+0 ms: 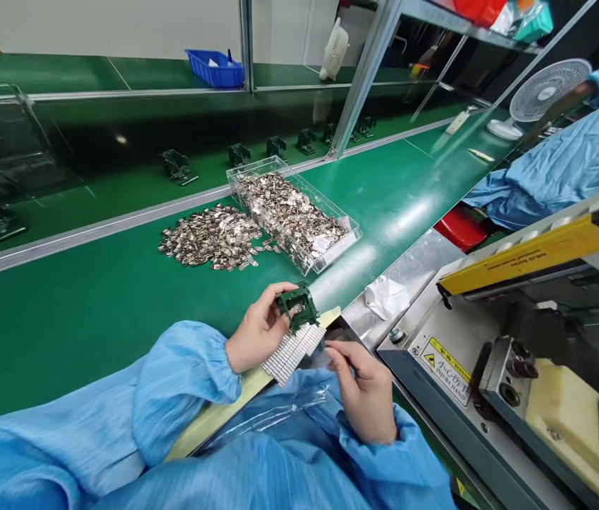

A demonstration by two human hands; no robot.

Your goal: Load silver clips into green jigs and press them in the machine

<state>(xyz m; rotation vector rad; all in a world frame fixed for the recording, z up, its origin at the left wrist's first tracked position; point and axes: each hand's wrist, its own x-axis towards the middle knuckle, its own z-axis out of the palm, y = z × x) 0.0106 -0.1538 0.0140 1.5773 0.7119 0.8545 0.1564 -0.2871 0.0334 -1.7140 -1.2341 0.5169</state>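
Observation:
My left hand point(259, 329) grips a small dark green fixture point(297, 306) just above the table's near edge. Below the fixture lies a flat block of stacked silvery metal pieces point(293, 352) next to the left hand. My right hand point(363, 389) is pinched, fingertips close to the block's right end; what they hold is too small to make out. A loose heap of small metal parts point(211, 237) lies on the green table point(91, 304), and a clear plastic box point(339, 251) full of the same parts stands to its right.
Several dark fixtures point(176, 166) stand on the conveyor behind. A grey machine point(490, 375) with a yellow bar point(538, 251) fills the right. A white cloth point(387, 297) lies near it. A fan point(541, 95), a blue bin point(217, 67) and another person's blue sleeve point(570, 163) are further back.

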